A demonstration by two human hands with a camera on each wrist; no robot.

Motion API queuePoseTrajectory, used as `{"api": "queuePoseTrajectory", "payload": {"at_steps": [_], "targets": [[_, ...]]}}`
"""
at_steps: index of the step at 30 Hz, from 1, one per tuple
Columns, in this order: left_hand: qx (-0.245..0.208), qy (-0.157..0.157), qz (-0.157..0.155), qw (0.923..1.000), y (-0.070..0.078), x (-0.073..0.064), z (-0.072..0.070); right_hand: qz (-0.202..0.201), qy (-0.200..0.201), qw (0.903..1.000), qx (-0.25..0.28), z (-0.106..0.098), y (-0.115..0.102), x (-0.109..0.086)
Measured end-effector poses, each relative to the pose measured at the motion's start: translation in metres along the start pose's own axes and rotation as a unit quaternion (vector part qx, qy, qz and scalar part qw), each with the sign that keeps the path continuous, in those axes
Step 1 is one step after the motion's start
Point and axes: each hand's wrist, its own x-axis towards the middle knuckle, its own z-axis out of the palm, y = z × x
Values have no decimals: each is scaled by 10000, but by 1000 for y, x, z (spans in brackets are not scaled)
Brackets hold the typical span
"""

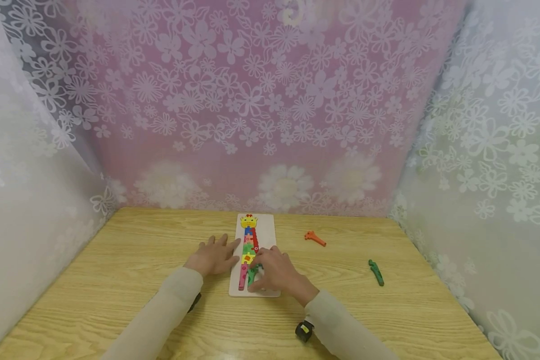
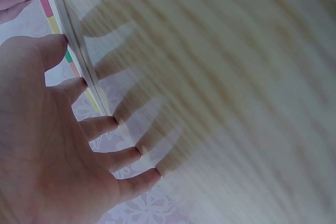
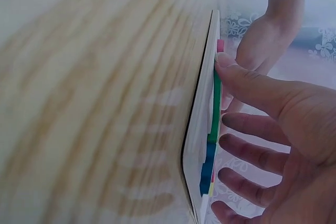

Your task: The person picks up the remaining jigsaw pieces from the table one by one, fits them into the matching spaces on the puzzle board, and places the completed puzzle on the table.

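A pale wooden puzzle board [image 1: 267,226] lies on the table with a giraffe of coloured pieces, topped by a yellow head [image 1: 248,222]. My left hand [image 1: 213,256] rests at the board's left side; in the left wrist view, its fingers [image 2: 100,125] are spread, with the thumb by the board's edge [image 2: 79,45]. Over the lower right of the board, my right hand [image 1: 274,270] touches a green leg piece [image 1: 251,277]. The right wrist view has the thumb at one end of that green piece [image 3: 216,111], the other fingers loosely extended near the blue piece [image 3: 208,169].
On the wood-grain table [image 1: 130,260], an orange puzzle piece [image 1: 315,238] lies right of the board. Farther right is a dark green piece [image 1: 376,273]. Flower-patterned curtains [image 1: 270,100] close off the back and both sides. A black device [image 1: 304,331] sits at my right wrist.
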Motion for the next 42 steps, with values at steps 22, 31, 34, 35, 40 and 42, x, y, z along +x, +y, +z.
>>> {"api": "queuePoseTrajectory", "payload": {"at_steps": [22, 31, 34, 35, 40, 42], "targets": [[-110, -78, -98, 9999, -3, 3, 2, -1056, -305, 9929, 456, -32, 76, 4], [-112, -75, -39, 9999, -2, 2, 1, -959, 39, 9953, 124, -44, 136, 5], [-79, -51, -29, 10000, -3, 2, 1, -1026, 182, 9942, -278, -44, 152, 8], [-73, -47, -30, 10000, -3, 2, 1, -1032, 218, 9937, -388, -43, 157, 9], [-128, -61, -46, 9999, -3, 2, 1, -981, 248, 9926, -664, -39, 175, 11], [-137, -67, -60, 9999, -2, 1, 1, -818, 167, 9946, -613, -38, 178, 11]]}}
